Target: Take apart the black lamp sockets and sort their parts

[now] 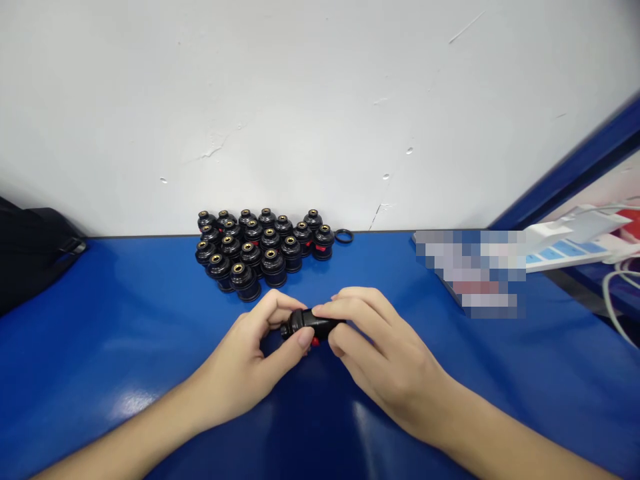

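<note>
A black cylindrical part [317, 323] with a small red piece [315, 341] on its near side lies sideways between both hands, above the blue table. My left hand [265, 347] grips its left end, thumb on the near side and fingers behind. My right hand [383, 347] holds the right end, with fingertips on top and underneath; that end is partly hidden by the fingers. Behind the hands, several similar black parts [273, 267] stand upright in a cluster, with brass-coloured rings in their tops. A few of them show red pieces.
A black ring [344, 236] lies right of the cluster, near the white wall [300, 100]. On the blue table [125, 347], a blurred flat object [470, 273] lies at right, beside a white power strip [570, 252] with cables. A black bag [35, 257] sits at far left.
</note>
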Demonstrator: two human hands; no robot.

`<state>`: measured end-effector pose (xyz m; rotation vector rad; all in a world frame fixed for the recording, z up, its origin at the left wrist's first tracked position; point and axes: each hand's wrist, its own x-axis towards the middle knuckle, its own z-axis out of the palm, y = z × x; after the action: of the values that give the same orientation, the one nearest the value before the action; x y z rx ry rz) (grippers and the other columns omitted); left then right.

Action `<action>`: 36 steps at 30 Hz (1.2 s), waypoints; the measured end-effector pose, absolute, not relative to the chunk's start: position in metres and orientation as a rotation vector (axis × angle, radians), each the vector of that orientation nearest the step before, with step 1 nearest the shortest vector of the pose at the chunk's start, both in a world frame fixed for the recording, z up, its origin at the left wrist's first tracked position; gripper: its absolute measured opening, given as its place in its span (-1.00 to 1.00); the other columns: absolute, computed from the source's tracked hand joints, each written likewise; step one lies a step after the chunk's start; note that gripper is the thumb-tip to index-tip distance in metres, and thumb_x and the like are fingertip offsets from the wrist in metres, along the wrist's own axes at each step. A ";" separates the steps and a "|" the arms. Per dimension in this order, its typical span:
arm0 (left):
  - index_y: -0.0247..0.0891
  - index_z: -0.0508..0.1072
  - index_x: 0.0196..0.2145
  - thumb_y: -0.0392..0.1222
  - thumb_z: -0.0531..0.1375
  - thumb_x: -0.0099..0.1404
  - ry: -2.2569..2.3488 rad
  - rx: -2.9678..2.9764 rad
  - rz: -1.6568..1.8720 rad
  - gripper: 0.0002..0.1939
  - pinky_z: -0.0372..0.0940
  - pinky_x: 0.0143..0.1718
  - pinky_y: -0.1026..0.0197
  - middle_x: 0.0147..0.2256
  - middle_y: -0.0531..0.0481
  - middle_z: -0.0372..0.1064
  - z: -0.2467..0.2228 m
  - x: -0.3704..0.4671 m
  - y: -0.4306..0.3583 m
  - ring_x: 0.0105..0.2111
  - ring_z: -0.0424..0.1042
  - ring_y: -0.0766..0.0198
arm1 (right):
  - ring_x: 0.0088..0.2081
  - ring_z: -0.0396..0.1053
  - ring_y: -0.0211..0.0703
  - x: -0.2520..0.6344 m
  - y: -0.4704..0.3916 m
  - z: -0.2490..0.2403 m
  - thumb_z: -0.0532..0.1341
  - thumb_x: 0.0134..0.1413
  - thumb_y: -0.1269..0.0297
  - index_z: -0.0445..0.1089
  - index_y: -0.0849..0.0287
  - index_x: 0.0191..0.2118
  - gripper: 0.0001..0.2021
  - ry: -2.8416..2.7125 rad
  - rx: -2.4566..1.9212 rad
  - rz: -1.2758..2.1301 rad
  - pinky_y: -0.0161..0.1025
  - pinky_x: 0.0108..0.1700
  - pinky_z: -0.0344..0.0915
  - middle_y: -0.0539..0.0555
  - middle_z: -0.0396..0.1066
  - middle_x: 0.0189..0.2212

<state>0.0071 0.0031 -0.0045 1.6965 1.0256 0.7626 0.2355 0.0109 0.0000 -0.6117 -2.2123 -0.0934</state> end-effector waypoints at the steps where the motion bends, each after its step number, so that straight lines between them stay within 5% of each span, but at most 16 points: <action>1: -0.09 0.37 0.05 0.01 0.17 0.60 1.000 1.724 0.769 -0.80 0.37 -0.14 0.24 -0.22 0.09 0.54 -0.006 0.006 0.004 -0.20 0.53 0.28 | -0.11 0.44 -0.01 0.237 0.012 -0.002 0.13 0.41 0.62 0.37 0.20 -0.22 -0.79 -2.220 -0.618 -0.030 -0.08 -0.06 0.54 0.23 0.53 -0.13; 7: 0.01 0.37 0.15 -0.18 0.27 0.52 0.969 1.975 0.840 -0.70 0.39 -0.02 0.22 -0.03 0.08 0.52 -0.012 0.004 0.008 -0.07 0.53 0.26 | -0.07 0.51 -0.10 0.246 0.016 -0.006 0.30 0.34 0.42 0.23 0.04 -0.06 -0.76 -2.106 -0.805 0.779 -0.13 -0.03 0.56 0.12 0.43 0.00; 12: 0.01 0.41 0.14 -0.16 0.32 0.49 1.032 1.986 0.823 -0.67 0.40 -0.02 0.22 0.00 0.07 0.57 -0.011 0.005 0.007 -0.01 0.56 0.22 | -0.28 0.58 -0.17 0.248 0.018 -0.006 0.22 0.49 0.11 0.28 0.03 -0.05 -0.85 -1.859 -0.981 1.319 -0.19 -0.18 0.58 0.00 0.52 -0.24; 20: -0.16 0.39 -0.08 0.13 0.20 0.56 1.077 1.571 0.800 -0.70 0.37 -0.27 0.25 -0.39 0.12 0.52 -0.009 0.004 0.009 -0.39 0.51 0.32 | -0.10 0.55 -0.19 0.254 0.022 0.001 0.34 0.27 0.52 0.42 0.06 -0.22 -0.81 -2.061 -0.849 0.666 -0.22 -0.01 0.53 0.03 0.47 -0.13; 26: -0.13 0.32 0.08 -0.04 0.29 0.53 1.019 1.608 0.946 -0.71 0.41 -0.15 0.23 -0.26 0.08 0.51 -0.013 0.006 0.010 -0.26 0.54 0.32 | -0.02 0.61 -0.07 0.260 0.024 0.005 0.38 0.19 0.48 0.26 0.07 -0.41 -0.70 -1.999 -0.927 0.574 -0.09 0.05 0.55 0.11 0.55 0.03; 36: -0.08 0.34 0.09 -0.21 0.38 0.41 1.056 1.705 0.986 -0.61 0.49 0.12 0.22 -0.04 0.06 0.55 -0.013 0.006 0.009 -0.01 0.59 0.29 | -0.02 0.62 0.01 0.274 0.046 -0.009 0.32 0.26 0.34 0.10 -0.01 -0.11 -0.67 -1.877 -1.073 0.662 0.06 0.11 0.59 0.17 0.54 -0.01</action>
<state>0.0064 0.0089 -0.0135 1.7045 1.0563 0.9859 0.2736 0.0458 -0.0091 -1.0726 -1.8773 0.6616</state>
